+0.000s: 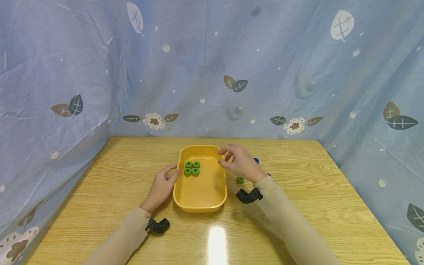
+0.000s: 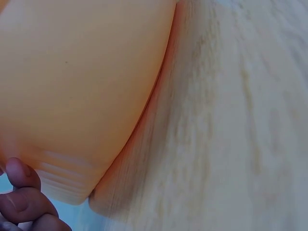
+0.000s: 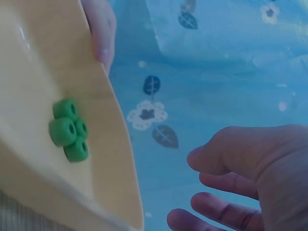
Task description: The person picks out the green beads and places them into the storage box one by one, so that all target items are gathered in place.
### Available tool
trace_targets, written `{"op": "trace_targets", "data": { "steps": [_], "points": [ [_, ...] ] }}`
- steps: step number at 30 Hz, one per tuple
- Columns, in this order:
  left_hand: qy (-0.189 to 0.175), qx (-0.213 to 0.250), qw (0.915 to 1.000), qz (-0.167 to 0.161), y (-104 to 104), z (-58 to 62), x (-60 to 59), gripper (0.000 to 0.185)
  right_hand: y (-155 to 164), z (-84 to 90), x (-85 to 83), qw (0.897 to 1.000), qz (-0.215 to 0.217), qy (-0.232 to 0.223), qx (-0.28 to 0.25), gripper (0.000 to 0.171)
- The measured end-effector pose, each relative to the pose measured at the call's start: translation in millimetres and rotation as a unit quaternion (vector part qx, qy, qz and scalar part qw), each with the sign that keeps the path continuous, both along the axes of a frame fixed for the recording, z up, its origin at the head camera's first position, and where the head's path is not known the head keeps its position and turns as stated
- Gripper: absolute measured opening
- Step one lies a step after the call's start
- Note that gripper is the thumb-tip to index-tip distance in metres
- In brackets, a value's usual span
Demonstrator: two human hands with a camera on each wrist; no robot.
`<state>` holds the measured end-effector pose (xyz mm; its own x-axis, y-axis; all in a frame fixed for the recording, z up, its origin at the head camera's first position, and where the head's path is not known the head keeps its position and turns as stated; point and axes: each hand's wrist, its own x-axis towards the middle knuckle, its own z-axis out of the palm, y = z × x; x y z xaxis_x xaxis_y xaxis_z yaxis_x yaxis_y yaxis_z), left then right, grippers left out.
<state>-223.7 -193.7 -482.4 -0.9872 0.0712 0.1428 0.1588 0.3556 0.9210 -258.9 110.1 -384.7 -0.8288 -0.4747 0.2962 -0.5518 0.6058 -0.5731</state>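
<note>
A yellow plastic tray (image 1: 202,193) stands on the table, with a small cluster of green beads (image 1: 187,174) on its floor near the left wall. My left hand (image 1: 161,188) grips the tray's left side, the thumb at the rim; in the left wrist view its curled fingers (image 2: 29,204) lie by the outer wall. Over the right rim hovers my right hand (image 1: 241,162), thumb and fingers bent and apart. The right wrist view shows nothing between its thumb (image 3: 211,151) and fingers. The same beads (image 3: 61,132) appear there, their holes visible.
Right of the tray, partly behind the right hand and wrist, are another green bead (image 1: 240,180) and a blue bead (image 1: 256,160). A bit of blue (image 1: 269,175) shows beside the right sleeve. Patterned blue curtain (image 1: 205,73) hangs around the wooden table (image 1: 132,154).
</note>
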Motion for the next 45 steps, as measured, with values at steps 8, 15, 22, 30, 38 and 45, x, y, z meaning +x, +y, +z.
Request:
{"op": "trace_targets", "data": {
  "steps": [8, 15, 22, 30, 38, 45],
  "points": [
    [-0.006, -0.001, 1.0000, 0.006, 0.4, -1.3, 1.4, 0.049, 24.4, -4.3, 0.7, 0.999, -0.023, 0.006, -0.027, 0.019],
    [-0.004, -0.006, 0.9999, 0.010, 0.2, 1.0, 2.2, 0.050, 45.5, -8.7, 2.0, 0.999, -0.037, 0.011, -0.030, 0.013],
    [-0.008, -0.009, 0.9999, 0.011, 2.2, -0.1, 2.3, 0.049, 61.7, -19.8, 4.4, 0.999, -0.047, 0.018, -0.014, 0.015],
    [-0.008, -0.013, 0.9998, 0.014, 4.1, 1.2, 3.4, 0.048, 72.1, -31.2, 4.7, 0.998, -0.056, 0.018, 0.010, 0.017],
    [-0.010, -0.012, 0.9998, 0.010, 4.1, 0.7, 3.7, 0.050, 78.9, -40.2, 6.3, 0.998, -0.057, 0.003, 0.026, 0.021],
    [-0.008, -0.008, 0.9999, 0.007, 3.5, -0.3, 3.7, 0.050, 82.2, -48.3, 6.0, 0.997, -0.061, -0.002, 0.037, 0.026]
  ]
}}
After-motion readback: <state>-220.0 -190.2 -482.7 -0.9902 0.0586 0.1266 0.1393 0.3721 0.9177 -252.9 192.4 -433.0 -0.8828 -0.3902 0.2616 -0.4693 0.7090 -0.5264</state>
